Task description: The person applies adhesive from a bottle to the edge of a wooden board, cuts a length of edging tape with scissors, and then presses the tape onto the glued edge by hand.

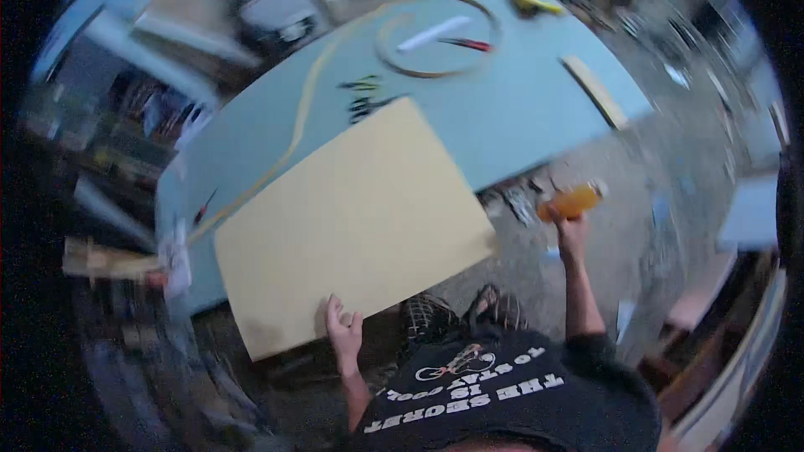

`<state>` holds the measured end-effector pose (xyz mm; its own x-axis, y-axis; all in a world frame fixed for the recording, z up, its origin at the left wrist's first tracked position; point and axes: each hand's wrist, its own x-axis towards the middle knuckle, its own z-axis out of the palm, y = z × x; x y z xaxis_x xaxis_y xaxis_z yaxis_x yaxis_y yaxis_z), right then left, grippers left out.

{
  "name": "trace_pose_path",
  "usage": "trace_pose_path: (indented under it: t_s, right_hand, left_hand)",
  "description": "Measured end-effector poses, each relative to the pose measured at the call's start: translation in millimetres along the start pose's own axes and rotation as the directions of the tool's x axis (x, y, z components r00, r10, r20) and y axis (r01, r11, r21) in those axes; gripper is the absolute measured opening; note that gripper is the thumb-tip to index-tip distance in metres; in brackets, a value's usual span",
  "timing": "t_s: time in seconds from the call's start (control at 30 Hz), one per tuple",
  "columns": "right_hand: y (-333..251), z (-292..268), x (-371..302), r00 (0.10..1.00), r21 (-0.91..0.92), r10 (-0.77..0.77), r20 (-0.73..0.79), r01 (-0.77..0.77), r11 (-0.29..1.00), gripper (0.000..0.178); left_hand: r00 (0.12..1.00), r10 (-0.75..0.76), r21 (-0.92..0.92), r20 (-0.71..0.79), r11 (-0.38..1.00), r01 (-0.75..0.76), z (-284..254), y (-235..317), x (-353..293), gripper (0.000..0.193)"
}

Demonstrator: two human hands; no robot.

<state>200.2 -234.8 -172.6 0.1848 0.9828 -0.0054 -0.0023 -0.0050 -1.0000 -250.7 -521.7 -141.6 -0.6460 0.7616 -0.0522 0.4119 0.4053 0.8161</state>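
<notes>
My right hand (571, 228) is wrapped round a bottle (576, 199) of orange colour, held out over the floor beyond the table's near edge. A large pale yellow board (360, 218) lies aslant on the light blue table (519, 109) and juts past its near side. At the board's near edge is my left hand (343, 331), empty, its fingers apart. Whether its fingertips touch the board, I cannot tell.
On the table lie a thin hoop (435, 75), a white strip (434, 33), a red-handled tool (473, 44), a yellow-and-black tool (532, 2), a wooden block (593, 90) and a long pale edging strip (306, 109). A small red-and-black tool (203, 208) is at the left.
</notes>
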Motion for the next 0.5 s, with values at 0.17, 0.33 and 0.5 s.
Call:
trace_pose_path:
  t_s: [0.17, 0.33, 0.5]
  right_hand:
    - [21.0, 25.5, -4.1, 0.998, 0.102, 0.057, 0.015, -0.058, 0.993, 0.052]
    - [19.7, 27.2, 11.2, 0.999, 0.089, -0.016, 0.035, 0.013, 0.996, 0.054]
    - [-0.9, 5.3, 63.1, 0.999, -0.051, -0.039, 0.001, 0.039, 0.998, 0.052]
  left_hand:
    - [0.994, 0.068, 0.001, -0.091, 0.998, -0.068, 30.2, -4.3, 21.5, 0.065]
    - [0.998, 0.048, 0.041, -0.036, 0.998, -0.047, 82.6, 12.6, 84.1, 0.065]
    - [0.990, 0.101, -0.027, 0.102, 0.995, -0.098, 145.6, 63.3, 154.0, 0.065]
